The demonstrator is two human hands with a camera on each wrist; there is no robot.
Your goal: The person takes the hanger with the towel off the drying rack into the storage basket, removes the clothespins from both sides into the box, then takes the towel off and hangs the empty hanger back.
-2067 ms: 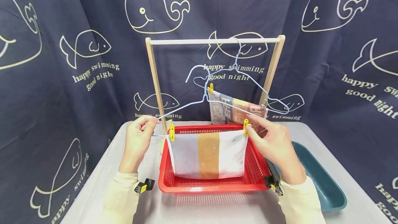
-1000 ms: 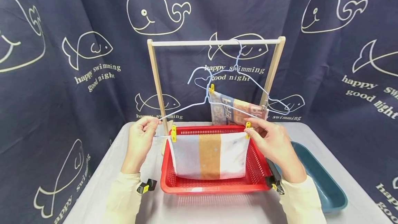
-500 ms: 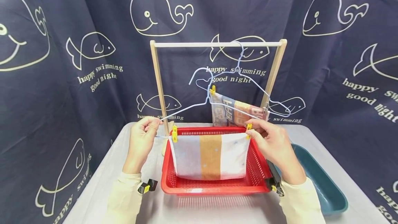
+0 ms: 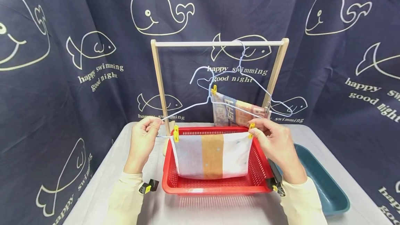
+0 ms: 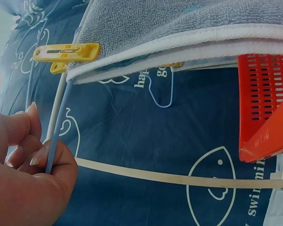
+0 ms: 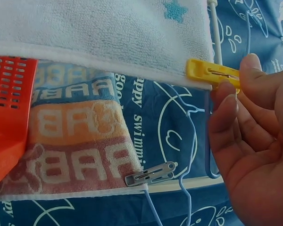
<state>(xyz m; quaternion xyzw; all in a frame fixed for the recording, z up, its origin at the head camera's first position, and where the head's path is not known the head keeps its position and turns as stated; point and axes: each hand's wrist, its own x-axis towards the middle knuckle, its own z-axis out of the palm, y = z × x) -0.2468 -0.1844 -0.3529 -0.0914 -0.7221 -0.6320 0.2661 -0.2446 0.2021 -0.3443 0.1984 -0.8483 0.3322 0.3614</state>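
Left hand (image 4: 141,143) tight round the nearer hanger (image 4: 209,95), right hand (image 4: 278,145) (about level) in a pinch on a yellow clip (image 6: 201,71)

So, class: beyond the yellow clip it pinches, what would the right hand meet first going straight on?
Past the yellow clip, the right hand would probably meet the front towel; depth is unclear.

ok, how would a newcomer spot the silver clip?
A wooden rack stands behind the red basket, a hanger on its bar. That hanger's lettered towel has the silver clip at its upper right in the head view. The other clips are yellow.
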